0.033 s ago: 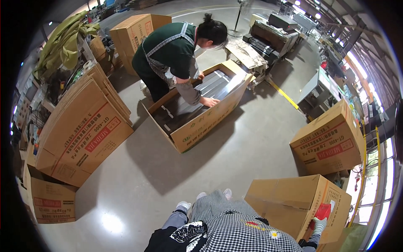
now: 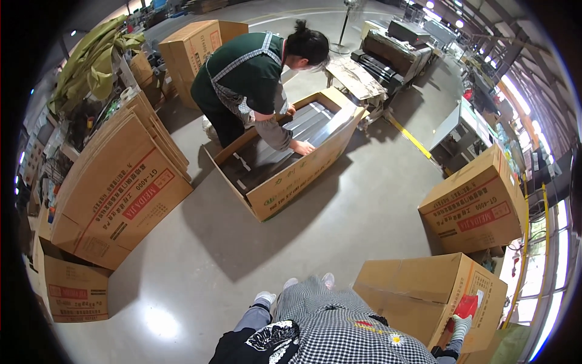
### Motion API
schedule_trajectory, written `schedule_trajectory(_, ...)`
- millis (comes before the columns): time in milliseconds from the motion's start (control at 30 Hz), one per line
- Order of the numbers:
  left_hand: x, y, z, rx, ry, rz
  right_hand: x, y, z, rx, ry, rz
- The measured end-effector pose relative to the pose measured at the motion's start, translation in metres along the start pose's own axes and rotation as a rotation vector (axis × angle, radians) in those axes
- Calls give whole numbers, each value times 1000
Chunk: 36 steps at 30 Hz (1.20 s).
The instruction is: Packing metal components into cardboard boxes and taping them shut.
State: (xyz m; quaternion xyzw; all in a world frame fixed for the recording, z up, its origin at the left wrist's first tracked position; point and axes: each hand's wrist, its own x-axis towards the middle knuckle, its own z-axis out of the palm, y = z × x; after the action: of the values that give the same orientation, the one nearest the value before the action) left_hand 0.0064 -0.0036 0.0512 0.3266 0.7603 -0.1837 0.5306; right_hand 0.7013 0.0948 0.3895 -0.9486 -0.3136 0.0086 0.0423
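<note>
In a striped knit glove, my right hand (image 2: 461, 326) grips a red tape dispenser (image 2: 465, 307) at the end of a closed cardboard carton (image 2: 406, 285) on my right. The fingers are partly hidden, and the red thing's full shape does not show. My left hand (image 2: 265, 297), in a pale glove, is low at my left side, nearest to the grey floor. Its fingers are too small to make out. In front of me a co-worker bends over an open long carton (image 2: 303, 182). Both of the co-worker's hands rest on dark grey panels (image 2: 267, 159) lying inside it.
Flattened cardboard sheets (image 2: 121, 188) lean at the left above a smaller carton (image 2: 79, 294). One more carton (image 2: 476, 200) stands at the right, another (image 2: 188, 54) behind the co-worker. A worktable (image 2: 357, 76) and a yellow floor line (image 2: 409, 136) lie farther back.
</note>
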Motion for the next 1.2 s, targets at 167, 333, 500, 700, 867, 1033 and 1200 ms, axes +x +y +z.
schedule_trajectory(167, 10, -13, 16, -74, -16, -13, 6, 8, 1, 44, 21, -23)
schedule_trajectory(333, 18, -59, 45, -189, -35, -90, 13, 10, 10, 83, 39, -70)
schedule_trajectory(500, 15, -97, 60, -234, -66, -167, 9, 15, 9, 331, -25, -15)
schedule_trajectory(700, 7, -139, 101, -314, -155, -294, 45, 78, 22, 288, -164, -148)
schedule_trajectory(867, 15, -142, 127, -263, -205, -265, 32, 58, 16, -947, 849, -1464)
schedule_trajectory(1033, 24, -131, 157, -265, -259, -250, 21, 30, 2, -814, 722, -1211)
schedule_trajectory(1200, 25, -127, 155, -282, -276, -241, 8, 29, -8, -656, 587, -924)
